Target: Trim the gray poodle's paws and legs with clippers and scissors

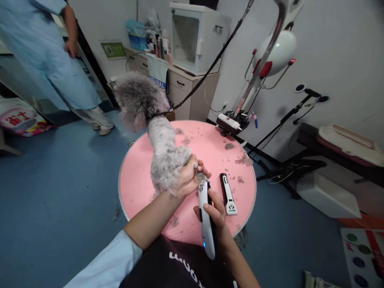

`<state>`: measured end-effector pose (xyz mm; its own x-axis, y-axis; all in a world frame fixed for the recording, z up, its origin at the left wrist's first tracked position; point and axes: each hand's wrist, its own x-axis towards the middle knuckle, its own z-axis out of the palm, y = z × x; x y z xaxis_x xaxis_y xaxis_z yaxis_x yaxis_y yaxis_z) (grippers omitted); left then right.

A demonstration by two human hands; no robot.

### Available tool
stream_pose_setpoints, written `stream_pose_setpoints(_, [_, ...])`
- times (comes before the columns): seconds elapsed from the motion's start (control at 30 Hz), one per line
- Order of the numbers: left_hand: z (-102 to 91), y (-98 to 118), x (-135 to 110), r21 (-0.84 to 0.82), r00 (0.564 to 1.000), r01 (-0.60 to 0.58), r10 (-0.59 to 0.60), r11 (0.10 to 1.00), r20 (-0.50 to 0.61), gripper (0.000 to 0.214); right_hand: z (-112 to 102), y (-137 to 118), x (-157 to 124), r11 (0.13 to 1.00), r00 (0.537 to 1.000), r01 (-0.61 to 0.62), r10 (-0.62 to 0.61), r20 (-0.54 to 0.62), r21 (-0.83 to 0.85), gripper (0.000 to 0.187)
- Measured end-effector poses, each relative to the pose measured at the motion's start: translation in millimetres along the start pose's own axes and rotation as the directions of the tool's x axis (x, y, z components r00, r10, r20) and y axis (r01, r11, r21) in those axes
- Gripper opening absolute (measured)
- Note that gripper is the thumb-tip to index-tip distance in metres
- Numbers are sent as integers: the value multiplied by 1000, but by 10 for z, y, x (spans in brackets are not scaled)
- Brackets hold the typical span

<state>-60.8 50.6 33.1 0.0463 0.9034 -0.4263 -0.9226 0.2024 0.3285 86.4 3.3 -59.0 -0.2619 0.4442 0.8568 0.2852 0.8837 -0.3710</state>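
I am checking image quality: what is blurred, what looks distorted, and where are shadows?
In the head view, the dog's head looks smeared, while the white clipper is sharper; in the head view, the white cabinet leans, as with a wide lens; also there, soft shadows fall on the wall.

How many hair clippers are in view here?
2. The larger clipper is in the right hand; the smaller clipper lies on the pink table, to the right of that hand.

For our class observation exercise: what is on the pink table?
A grey dog, a loose clipper and fur clumps; whatever lies beneath the dog and left forearm is hidden.
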Motion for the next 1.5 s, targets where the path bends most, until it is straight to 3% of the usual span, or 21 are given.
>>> stream_pose_setpoints(0.2, [-18,15,17,1,1000,-15,15,1000,-11,39,-58,59,-5,989,990,-77,91,-109,125,49])
stream_pose_setpoints(0.33, [-14,14,30,-13,1000,4,-4,1000,-23,39,-48,31,42,977,986,-142,153,-59,160,49])
stream_pose_setpoints(0.43, [-34,13,43,-16,1000,19,-19,1000,-2,39,-69,-8,147,941,961,-251,270,-56,229,43])
stream_pose_setpoints(0.57, [-77,28,52,-22,999,26,-25,999,39,39,-117,79,208,798,901,-423,421,105,429,31])
stream_pose_setpoints(0.7, [-87,46,44,-27,997,50,-49,998,55,39,-131,277,150,623,842,-517,491,221,587,38])
stream_pose_setpoints(0.87, [-76,45,50,-34,999,38,-37,999,34,39,-118,370,177,582,809,-573,516,282,577,42])
stream_pose_setpoints(1.03, [-100,39,80,-23,999,32,-32,999,35,38,-133,416,187,448,761,-641,476,440,624,46])
stream_pose_setpoints(1.13, [-109,51,81,-19,999,39,-38,999,38,39,-186,386,122,518,773,-635,423,473,573,44])
stream_pose_setpoints(1.23, [-93,75,65,-40,998,59,-58,997,22,41,-232,246,58,731,870,-492,430,241,472,34])
stream_pose_setpoints(1.3, [-71,92,51,-59,998,67,-67,996,-4,42,-227,123,32,832,905,-409,422,51,375,31])
stream_pose_setpoints(1.37, [-46,107,37,-89,998,67,-68,994,-16,42,-188,14,16,868,913,-379,408,-25,322,34])
stream_pose_setpoints(1.5, [-2,130,1,-146,997,77,-78,986,-4,43,-91,-102,-19,872,917,-383,398,14,305,42])
